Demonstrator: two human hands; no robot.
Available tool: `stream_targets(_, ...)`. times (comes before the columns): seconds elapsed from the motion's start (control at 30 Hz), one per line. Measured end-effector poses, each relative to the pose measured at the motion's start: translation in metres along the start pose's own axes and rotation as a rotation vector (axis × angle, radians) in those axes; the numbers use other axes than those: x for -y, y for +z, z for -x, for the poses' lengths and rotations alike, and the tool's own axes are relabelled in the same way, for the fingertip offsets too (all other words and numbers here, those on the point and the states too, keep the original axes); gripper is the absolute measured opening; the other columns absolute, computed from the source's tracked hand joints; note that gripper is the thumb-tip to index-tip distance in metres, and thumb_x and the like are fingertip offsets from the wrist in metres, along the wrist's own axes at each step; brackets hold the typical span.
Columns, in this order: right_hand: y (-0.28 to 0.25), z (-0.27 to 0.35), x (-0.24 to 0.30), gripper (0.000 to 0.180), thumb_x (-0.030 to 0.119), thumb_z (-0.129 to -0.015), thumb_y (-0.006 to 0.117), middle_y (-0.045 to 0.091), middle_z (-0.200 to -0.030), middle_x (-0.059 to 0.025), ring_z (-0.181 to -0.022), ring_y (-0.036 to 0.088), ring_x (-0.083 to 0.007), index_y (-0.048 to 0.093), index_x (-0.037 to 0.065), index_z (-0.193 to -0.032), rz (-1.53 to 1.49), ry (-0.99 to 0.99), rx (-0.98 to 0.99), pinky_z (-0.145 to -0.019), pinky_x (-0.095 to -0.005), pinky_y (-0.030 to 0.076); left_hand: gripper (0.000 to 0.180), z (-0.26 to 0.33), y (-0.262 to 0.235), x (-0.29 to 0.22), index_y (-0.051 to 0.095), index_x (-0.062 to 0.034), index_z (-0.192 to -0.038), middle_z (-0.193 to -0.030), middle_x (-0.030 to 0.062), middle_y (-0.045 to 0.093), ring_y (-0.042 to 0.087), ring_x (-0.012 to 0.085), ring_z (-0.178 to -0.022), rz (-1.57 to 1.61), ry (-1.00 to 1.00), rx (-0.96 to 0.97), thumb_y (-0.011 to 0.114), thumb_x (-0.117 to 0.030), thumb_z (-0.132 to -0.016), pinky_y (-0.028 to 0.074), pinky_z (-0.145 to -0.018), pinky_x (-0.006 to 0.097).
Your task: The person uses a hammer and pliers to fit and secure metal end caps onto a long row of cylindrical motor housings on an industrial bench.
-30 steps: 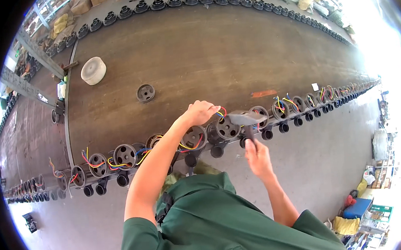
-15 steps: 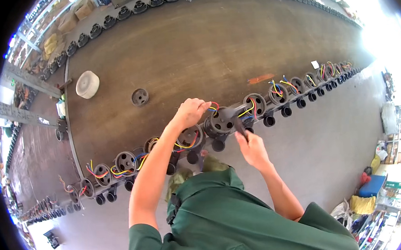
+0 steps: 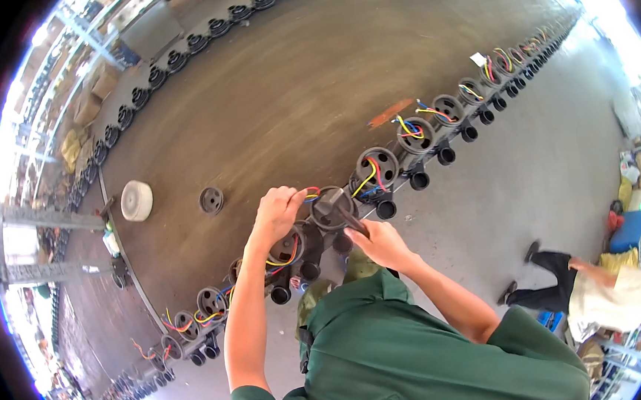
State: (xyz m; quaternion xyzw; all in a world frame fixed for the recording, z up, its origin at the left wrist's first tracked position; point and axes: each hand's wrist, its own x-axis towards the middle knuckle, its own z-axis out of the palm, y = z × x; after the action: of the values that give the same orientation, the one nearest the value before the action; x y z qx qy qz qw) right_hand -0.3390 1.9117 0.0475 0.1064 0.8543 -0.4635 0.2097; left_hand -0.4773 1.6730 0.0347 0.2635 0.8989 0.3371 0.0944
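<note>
My right hand [image 3: 380, 243] grips the dark handle of a hammer [image 3: 350, 219]. The hammer's grey head lies over the face of a dark round wheel-like part [image 3: 322, 220] with holes; whether it touches cannot be told. With closed fingers, my left hand [image 3: 275, 212] pinches a bundle of red, blue and yellow wires [image 3: 310, 194] just left of that part. Below the left hand sits another round part [image 3: 287, 248], red and yellow wires lying across it. A further round part [image 3: 377, 169], with yellow and red wires, stands to the right of the hammer.
A long row of similar wired parts [image 3: 415, 135] runs along the table's near edge, black cups [image 3: 419, 180] projecting from it. On the brown tabletop [image 3: 277, 106] are a white roll [image 3: 136, 201] and a loose wheel [image 3: 211, 201]. At right, a person [image 3: 602, 292] walks on the grey floor.
The hammer has gone from a blurred swing to resting over the wheel-like part's face. My left hand still pinches the wires. The view has turned, and a person has appeared at right.
</note>
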Motion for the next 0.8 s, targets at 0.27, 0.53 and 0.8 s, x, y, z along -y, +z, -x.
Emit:
stream_targets(0.27,-0.060,0.044,0.002,0.039,0.037,-0.100,0.065,0.054,-0.065,-0.0010,-0.063,0.047,-0.0091,0.066,0.000,-0.087,-0.344,0.044,-0.075,-0.056,-0.0335,0.040,0.041,-0.023,0.002,-0.066,0.072,-0.0048,-0.088,-0.092,0.0126,0.070,0.062,0.0360,-0.097,-0.113,-0.098,-0.251,0.066,-0.045,-0.094,0.041,-0.090,0.050)
stream_targets(0.53,-0.117,0.052,0.002,0.032,0.034,-0.101,0.066,0.051,-0.067,0.0057,-0.055,0.045,-0.0039,0.058,0.007,-0.085,-0.611,0.145,-0.338,-0.047,-0.0253,0.034,0.090,-0.056,0.104,-0.156,0.042,0.0079,-0.140,-0.082,0.0138,0.070,0.063,0.0307,-0.089,-0.549,-0.188,-0.112,0.076,-0.051,-0.081,0.038,-0.089,0.046)
stream_targets(0.8,-0.118,0.040,-0.005,0.036,0.036,-0.102,0.063,0.052,-0.068,0.0049,-0.057,0.047,-0.0055,0.058,0.005,-0.085,-0.529,0.054,-0.288,-0.050,-0.0269,0.037,0.024,-0.057,0.091,-0.127,0.063,-0.0025,-0.106,-0.082,0.0120,0.073,0.064,0.0303,-0.095,-0.528,-0.016,-0.088,0.061,-0.006,-0.082,0.039,-0.089,0.045)
